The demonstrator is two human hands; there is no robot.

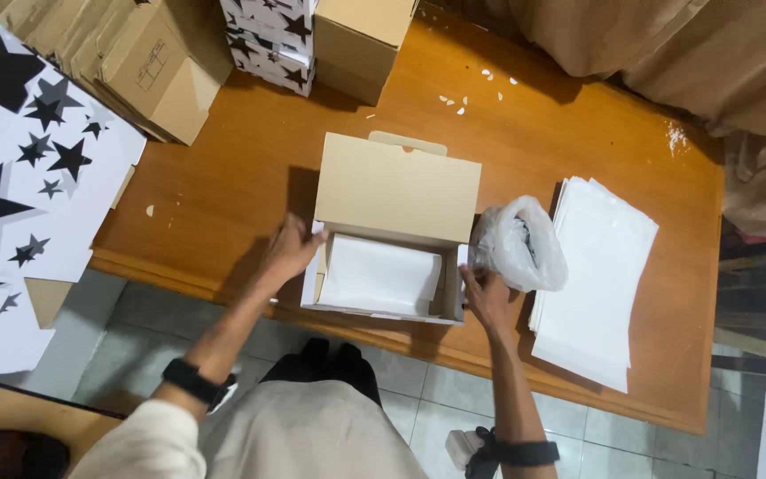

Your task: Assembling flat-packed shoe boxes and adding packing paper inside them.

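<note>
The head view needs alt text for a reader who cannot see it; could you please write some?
A person's left hand and right hand grip the two sides of an open brown cardboard box lined with white paper, on a wooden table. A crumpled clear plastic bag and a stack of white paper sheets lie to its right; flat star-printed cardboard lies at left.

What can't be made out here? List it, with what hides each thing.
- Contents of the crumpled plastic bag, head view: the cloudy film hides them.
- Floor of the open cardboard box: covered by the white paper sheet.
- Left hand fingertips: hidden against the box's side flap.
- Right hand fingertips: tucked at the box corner, grip unclear.
- Star-printed boxes: cut off by the top edge.
</note>
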